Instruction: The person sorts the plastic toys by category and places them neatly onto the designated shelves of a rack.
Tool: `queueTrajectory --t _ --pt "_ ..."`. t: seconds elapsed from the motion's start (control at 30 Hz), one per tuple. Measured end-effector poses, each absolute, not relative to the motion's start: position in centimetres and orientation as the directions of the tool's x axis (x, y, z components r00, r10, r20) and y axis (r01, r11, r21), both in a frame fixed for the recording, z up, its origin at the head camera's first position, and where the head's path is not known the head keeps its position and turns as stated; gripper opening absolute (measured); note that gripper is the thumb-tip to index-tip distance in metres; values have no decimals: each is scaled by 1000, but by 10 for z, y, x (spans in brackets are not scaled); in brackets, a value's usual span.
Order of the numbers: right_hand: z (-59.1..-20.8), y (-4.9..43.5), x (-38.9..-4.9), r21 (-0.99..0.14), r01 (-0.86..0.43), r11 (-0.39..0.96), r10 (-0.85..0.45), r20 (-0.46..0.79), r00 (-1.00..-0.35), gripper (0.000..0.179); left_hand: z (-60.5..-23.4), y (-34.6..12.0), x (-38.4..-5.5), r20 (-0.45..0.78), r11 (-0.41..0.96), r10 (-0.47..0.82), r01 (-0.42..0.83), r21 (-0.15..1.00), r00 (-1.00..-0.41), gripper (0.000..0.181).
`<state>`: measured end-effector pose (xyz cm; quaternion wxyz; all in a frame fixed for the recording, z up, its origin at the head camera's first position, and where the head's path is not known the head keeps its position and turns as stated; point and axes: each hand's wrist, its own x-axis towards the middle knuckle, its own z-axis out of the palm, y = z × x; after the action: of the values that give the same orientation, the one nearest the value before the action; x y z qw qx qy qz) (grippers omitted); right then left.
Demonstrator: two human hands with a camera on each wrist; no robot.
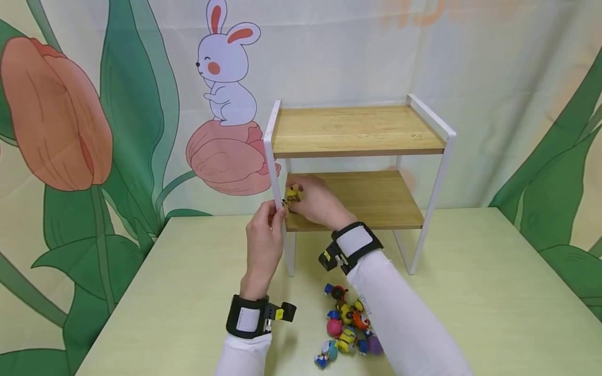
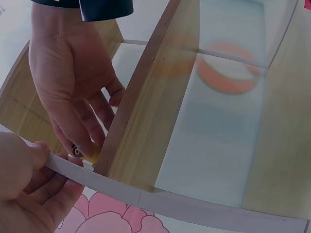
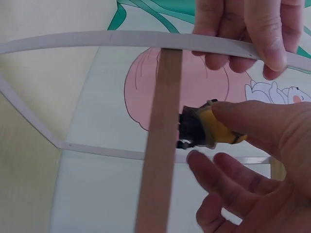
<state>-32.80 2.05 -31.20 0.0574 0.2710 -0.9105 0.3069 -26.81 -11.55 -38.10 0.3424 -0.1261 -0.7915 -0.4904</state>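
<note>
A two-tier shelf rack with wooden boards and a white metal frame [image 1: 439, 180] stands on the table. My left hand [image 1: 264, 235] holds the front left upright, thumb on one side and fingers on the other. At the left front of the lower board [image 1: 376, 196], my right hand [image 1: 322, 201] pinches a small yellow toy figure [image 3: 221, 127] with dark legs. In the right wrist view the thumb lies against the figure, and its feet are at the board. The fingers partly hide the figure in the left wrist view.
Several small colourful toy figures [image 1: 347, 339] lie in a heap on the table in front of the rack, partly covered by the right sleeve [image 1: 404, 313]. A printed backdrop with a rabbit [image 1: 230, 68] and tulips hangs behind.
</note>
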Motion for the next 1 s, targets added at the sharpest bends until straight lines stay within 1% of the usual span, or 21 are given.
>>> queueTrajectory --t 0.2,0.3,0.4,0.57,0.77,1.0 --pt "-307 32 -320 -543 -544 639 -465 290 -836 54 -379 -117 -269 665 484 -137 536 692 -734 19" --pt "-304 40 -313 -535 -542 649 -453 301 -839 57 -378 -118 -269 666 481 -136 539 692 -733 19" --pt "-302 51 -302 -531 -546 648 -445 318 -837 56 -379 -117 -269 663 476 -138 538 696 -736 20" --pt "-307 71 -282 -551 -544 633 -436 327 -839 48 -381 -116 -269 660 479 -133 535 696 -740 18" --pt "-316 97 -261 -552 -544 632 -420 345 -839 46 -380 -116 -268 669 491 -124 540 684 -733 17" --pt "-328 125 -247 -548 -585 598 -445 381 -811 44 -381 -117 -268 661 487 -117 537 688 -741 17"
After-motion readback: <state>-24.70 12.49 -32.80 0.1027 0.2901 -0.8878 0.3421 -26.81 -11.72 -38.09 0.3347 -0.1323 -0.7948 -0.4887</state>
